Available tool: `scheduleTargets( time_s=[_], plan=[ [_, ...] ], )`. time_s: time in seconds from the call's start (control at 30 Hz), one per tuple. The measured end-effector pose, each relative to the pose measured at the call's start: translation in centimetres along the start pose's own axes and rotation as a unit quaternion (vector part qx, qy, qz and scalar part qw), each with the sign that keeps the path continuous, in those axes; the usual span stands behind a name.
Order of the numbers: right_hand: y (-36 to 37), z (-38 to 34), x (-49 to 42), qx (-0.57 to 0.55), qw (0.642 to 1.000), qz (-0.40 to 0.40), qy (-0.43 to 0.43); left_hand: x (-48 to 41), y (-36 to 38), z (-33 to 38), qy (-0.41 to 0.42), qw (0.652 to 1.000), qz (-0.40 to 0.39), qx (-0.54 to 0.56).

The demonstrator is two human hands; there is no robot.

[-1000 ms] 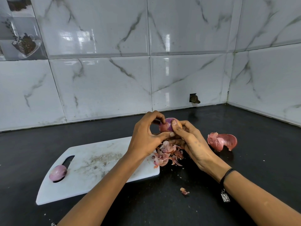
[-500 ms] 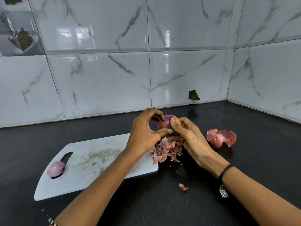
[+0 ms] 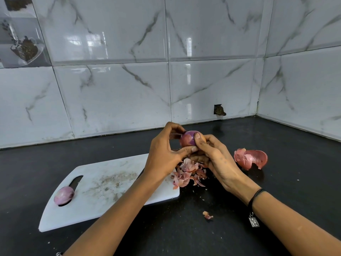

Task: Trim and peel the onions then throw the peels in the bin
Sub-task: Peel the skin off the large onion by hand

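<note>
both hands hold 1 onion [image 3: 188,138] raised above the black counter [image 3: 276,191], just past the far right corner of the white cutting board [image 3: 103,191]. the left hand [image 3: 164,154] curls round its left side, thumb beneath; the right hand [image 3: 219,159] grips from the right, thumb pressed on the purple skin. the onion looks roundish, so its long axis cannot be told. a pile of peels [image 3: 188,172] lies under the hands, partly on the board. a 2nd, peeled onion [image 3: 63,195] lies over the board's handle slot, long axis running near-left to far-right. a large peel [image 3: 250,158] sits right of the right hand, a small scrap [image 3: 207,215] nearer.
</note>
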State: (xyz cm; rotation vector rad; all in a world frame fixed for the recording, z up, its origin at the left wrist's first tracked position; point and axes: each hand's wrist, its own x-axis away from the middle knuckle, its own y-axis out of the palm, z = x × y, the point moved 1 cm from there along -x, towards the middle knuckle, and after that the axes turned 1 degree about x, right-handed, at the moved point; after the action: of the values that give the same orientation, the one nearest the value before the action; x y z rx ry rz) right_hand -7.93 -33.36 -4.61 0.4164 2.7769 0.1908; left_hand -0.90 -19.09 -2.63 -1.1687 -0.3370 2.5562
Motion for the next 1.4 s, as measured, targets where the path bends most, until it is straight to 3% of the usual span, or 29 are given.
scheduleTargets(
  time_s=[0.5,1.13,1.3,1.4],
  plan=[
    [-0.1,-0.2,0.1,-0.005,1.0,0.009,0.006,0.0,-0.6,0.1,-0.023,0.998,-0.037,0.049],
    [-0.3,0.4,-0.1,0.023,1.0,0.007,0.009,-0.3,-0.9,-0.7,-0.053,0.994,-0.028,0.087],
    [-0.6,0.4,-0.3,0.018,0.999,0.031,-0.002,0.1,0.2,-0.2,-0.043,0.995,-0.075,0.051],
    [-0.7,0.4,-0.2,0.033,0.999,0.023,-0.015,-0.1,0.0,-0.5,-0.062,0.994,-0.052,0.076]
  ],
)
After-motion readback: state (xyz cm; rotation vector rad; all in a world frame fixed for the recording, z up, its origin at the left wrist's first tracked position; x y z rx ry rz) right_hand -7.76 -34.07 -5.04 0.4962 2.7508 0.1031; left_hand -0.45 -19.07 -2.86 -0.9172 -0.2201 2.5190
